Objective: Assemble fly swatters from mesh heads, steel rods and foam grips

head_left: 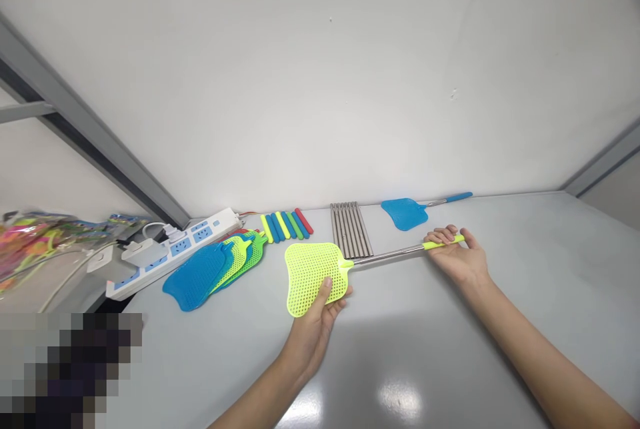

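Note:
A yellow fly swatter (316, 272) with a metal rod is held level above the table between both hands. My left hand (320, 322) pinches the lower right edge of its perforated head, thumb on top. At the other end, my right hand (457, 256) has its fingers and thumb around the yellow handle. Behind the rod lies a row of metal rods (350, 229). A blue fly swatter (405, 212) with its own rod and handle rests near the wall. Several loose handles (287, 225) in yellow, blue, green and red lie side by side to the left.
Overlapping swatter heads (197, 276), blue, yellow and green, lie on the grey table (540, 256) at left. Beside them a white power strip (175, 252) holds plugged-in adapters. Bagged colourful items (40, 236) sit at the far left. A white wall (345, 82) closes the back.

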{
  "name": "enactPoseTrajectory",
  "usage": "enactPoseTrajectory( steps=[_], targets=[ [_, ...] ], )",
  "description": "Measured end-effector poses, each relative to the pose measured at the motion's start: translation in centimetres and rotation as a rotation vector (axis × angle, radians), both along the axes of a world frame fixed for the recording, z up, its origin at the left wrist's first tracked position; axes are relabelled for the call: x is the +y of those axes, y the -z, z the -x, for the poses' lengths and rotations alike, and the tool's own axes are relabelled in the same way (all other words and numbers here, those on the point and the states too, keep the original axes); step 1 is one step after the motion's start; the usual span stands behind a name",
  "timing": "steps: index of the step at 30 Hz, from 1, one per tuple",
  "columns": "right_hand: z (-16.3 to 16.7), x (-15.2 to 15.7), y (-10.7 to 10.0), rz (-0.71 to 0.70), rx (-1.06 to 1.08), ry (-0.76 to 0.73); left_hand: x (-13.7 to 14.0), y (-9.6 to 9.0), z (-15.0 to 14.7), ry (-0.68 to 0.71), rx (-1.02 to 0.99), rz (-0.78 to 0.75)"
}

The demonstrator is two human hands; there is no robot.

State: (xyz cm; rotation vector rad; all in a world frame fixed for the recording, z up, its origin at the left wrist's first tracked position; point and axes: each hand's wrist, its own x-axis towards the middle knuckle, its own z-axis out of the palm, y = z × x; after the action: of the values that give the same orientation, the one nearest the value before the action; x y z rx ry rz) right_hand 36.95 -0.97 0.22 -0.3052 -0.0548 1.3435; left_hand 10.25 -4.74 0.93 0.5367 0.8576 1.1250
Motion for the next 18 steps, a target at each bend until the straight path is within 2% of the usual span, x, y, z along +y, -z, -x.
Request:
enactPoseTrajectory(
  steps=[10,18],
  targets=[
    [0.07,-0.05,-0.01,-0.015,0.107,-0.021,-0.09,-0.68,0.10,0.046,-0.013,-0.010],
    [0.02,0.02,0.18,-0.007,0.057,-0.028,-0.05,-0.81,0.12,0.039,-0.067,0.043]
  ],
)
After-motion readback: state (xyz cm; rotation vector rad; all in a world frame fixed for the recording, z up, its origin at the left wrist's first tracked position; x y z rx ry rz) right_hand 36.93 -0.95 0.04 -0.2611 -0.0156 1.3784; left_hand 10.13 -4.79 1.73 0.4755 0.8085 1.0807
